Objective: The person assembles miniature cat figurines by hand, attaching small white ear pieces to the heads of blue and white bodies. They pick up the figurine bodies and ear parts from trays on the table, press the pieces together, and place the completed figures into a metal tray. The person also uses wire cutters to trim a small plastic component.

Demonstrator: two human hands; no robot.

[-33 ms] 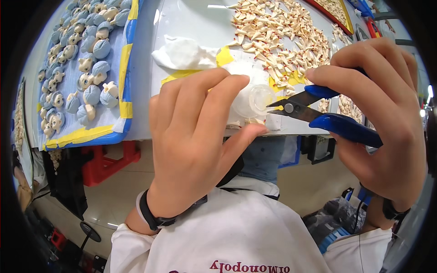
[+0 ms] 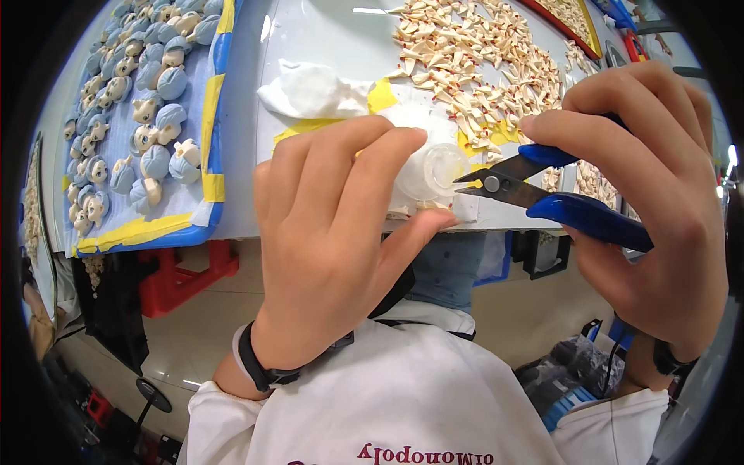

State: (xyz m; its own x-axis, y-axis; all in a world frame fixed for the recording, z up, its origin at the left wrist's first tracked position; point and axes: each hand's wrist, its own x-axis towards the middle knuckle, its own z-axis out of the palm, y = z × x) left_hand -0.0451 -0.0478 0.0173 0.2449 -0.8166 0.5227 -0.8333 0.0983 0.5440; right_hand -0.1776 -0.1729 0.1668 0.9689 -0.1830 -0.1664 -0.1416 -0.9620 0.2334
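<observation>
My left hand (image 2: 333, 201) curves around a small clear round plastic cup (image 2: 446, 170), thumb on the near side and fingers on the far side. Partly hidden behind that hand, the cup stands over a whitish patch of the table. In my right hand (image 2: 643, 178) is a pair of blue-handled nippers (image 2: 535, 186), their dark jaws pointing left at the cup's rim. A tiny yellow piece (image 2: 474, 184) shows at the jaws; whether it is gripped or stuck there I cannot tell. A small cream piece (image 2: 434, 204) lies near my left thumb.
Many cream pointed pieces with red tips (image 2: 480, 62) are heaped beyond the cup. A crumpled white cloth (image 2: 310, 89) lies left of them. At far left, a blue tray (image 2: 221, 85) edged with yellow tape holds blue-haired doll heads (image 2: 170, 81). A red crate (image 2: 182, 279) stands below the table.
</observation>
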